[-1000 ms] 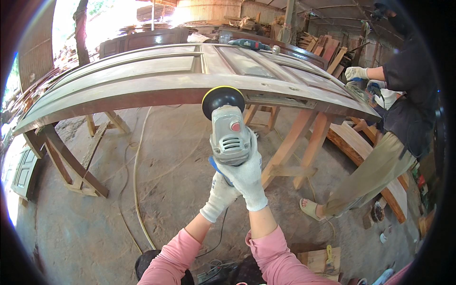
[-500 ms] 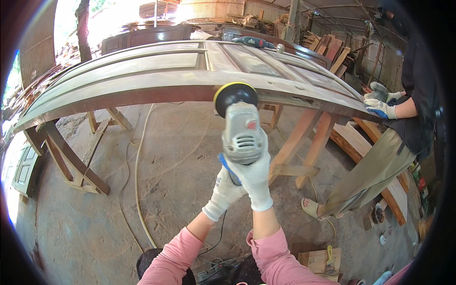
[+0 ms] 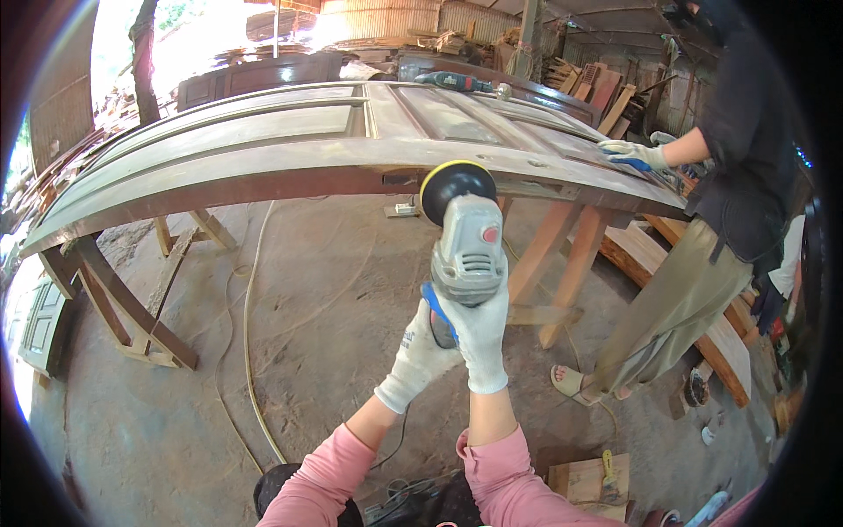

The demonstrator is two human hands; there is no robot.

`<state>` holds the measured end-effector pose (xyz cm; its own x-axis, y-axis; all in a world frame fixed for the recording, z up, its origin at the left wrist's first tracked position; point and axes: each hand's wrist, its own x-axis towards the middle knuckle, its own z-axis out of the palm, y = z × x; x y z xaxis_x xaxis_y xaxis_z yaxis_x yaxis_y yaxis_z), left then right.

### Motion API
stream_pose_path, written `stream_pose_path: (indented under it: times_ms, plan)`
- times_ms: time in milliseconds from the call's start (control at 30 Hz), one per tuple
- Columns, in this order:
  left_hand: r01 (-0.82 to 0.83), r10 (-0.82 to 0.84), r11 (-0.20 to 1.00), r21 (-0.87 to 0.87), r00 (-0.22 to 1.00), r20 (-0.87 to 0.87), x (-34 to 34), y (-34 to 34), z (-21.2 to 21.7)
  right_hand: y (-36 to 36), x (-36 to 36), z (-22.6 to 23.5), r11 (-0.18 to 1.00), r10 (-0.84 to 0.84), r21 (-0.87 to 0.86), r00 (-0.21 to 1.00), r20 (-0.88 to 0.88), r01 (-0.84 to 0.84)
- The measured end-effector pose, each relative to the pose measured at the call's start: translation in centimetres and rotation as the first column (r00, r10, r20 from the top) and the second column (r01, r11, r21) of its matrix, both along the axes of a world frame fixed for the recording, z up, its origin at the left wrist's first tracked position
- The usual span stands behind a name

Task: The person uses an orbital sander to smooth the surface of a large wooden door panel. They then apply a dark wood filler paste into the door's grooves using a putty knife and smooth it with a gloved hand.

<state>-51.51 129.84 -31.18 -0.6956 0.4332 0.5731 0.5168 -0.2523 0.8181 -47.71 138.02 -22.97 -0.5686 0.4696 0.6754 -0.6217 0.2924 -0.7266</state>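
Over there, brown wooden trestles [image 3: 132,294] hold up a broad, dull-brown panelled wooden door [image 3: 263,160], a blue-and-black power drill [image 3: 457,81] lying toward its far edge; a pale-yellow rubbery hose [image 3: 247,342] trails across the dusty grey floor [image 3: 307,378].

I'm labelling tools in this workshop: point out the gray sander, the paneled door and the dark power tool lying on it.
Gray sander [image 3: 471,252]: head view, on its housing.
Paneled door [image 3: 385,119]: head view, on its bare middle upright.
Dark power tool [image 3: 457,82]: head view, on its body.

Seeing 1 disc sander [image 3: 470,250], 2 own gloved hands [image 3: 484,338], 1 door [image 3: 386,119] across 2 trestles [image 3: 133,300], 1 power drill [image 3: 457,81] far, 1 yellow-handled brush [image 3: 608,470] near right.
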Motion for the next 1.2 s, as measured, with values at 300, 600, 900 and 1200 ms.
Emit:
stream_pose_path:
  times_ms: [300, 600, 900, 1200]
  plan:
    - [-0.125, 0.120, 0.989, -0.083, 0.991, -0.058, -1.7, -0.9, -2.7, -1.9, -0.7, 1.2, 0.956, 0.030, 0.289, 0.995, 0.091, -0.055]
    - [0.034, -0.034, 0.999, 0.001, 0.993, 0.109, 0.2, 0.2, -1.7, -0.5, 0.5, 0.3, 0.985, -0.010, 0.175, 0.999, 0.032, 0.004]
    - [-0.032, 0.027, 0.995, 0.093, 0.998, 0.056, -0.9, 0.1, -1.6, -1.4, -0.5, 1.0, 0.970, 0.025, 0.239, 0.997, 0.076, -0.043]
    - [-0.117, 0.116, 0.993, -0.010, 0.991, -0.070, -1.8, -0.7, -1.7, -2.1, -1.3, 1.0, 0.946, 0.006, 0.321, 0.997, 0.072, -0.029]
